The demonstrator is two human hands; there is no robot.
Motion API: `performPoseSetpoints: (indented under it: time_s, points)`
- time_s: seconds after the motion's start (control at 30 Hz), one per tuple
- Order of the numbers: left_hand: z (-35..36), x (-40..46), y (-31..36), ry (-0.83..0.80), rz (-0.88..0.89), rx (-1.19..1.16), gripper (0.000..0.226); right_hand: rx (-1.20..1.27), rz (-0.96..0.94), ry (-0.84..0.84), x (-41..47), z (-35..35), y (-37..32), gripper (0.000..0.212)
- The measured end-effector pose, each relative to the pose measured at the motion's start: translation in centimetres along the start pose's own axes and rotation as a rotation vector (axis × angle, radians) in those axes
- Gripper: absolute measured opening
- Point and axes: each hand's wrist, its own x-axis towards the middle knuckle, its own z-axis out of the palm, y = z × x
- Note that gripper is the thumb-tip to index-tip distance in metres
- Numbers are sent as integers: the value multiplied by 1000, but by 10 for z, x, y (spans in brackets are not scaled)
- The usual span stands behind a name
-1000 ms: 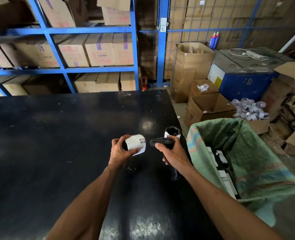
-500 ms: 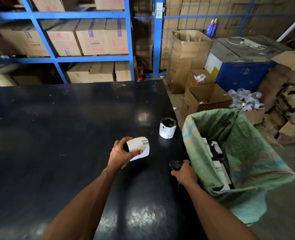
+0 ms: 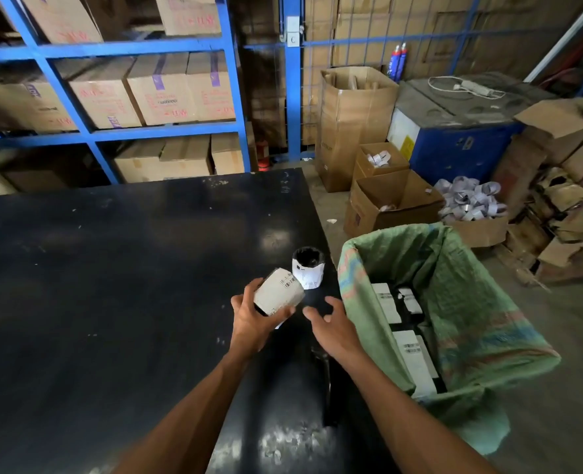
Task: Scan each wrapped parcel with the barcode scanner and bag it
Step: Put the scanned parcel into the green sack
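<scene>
L hand [image 3: 252, 319] grips a wrapped parcel [image 3: 278, 291], fingers curled round it, lifted off the table [image 3: 112, 285] and tilted, white label w/ barcode facing up. R hand [image 3: 331, 325] just beside it, fingers spread and loosely curved, holding nothing, hovering over the table's right edge. Under the R wrist a dark object lies on the table, prob. the barcode scanner [image 3: 329, 381], but too dark against the black top to be sure. A 2nd wrapped parcel [image 3: 307, 270] stands upright on the table just behind the held one, black top showing, white label round it. Right of the table, touching its edge, an open green woven sack [image 3: 471, 302] w/ several labelled parcels [image 3: 410, 347] inside. Beyond the sack: open cardboard boxes [image 3: 392, 203] on the floor, one heaped w/ white label rolls [image 3: 468, 200], a tall carton [image 3: 355, 121] and a blue machine [image 3: 461, 131] w/ a power strip on top. Behind the table, blue shelving [image 3: 167, 130] stacked w/ brown cartons.
</scene>
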Motion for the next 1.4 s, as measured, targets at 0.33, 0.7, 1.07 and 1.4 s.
performPoseSetpoints:
  time_s: [0.33,0.7,1.07,1.4]
  points:
    - [95,5,55,-237,142,-34,125,80,-239,92,42,-71,-17,105]
    - [207,32,96,-118,124,276,75,-128,-158,237,121,-199,68,90]
    - [256,69,111,160,31,811,78,-383,107,3,170,-236,178,93]
    - [287,56,83,128,-23,848,87,-505,305,-151,215,-179,259,94]
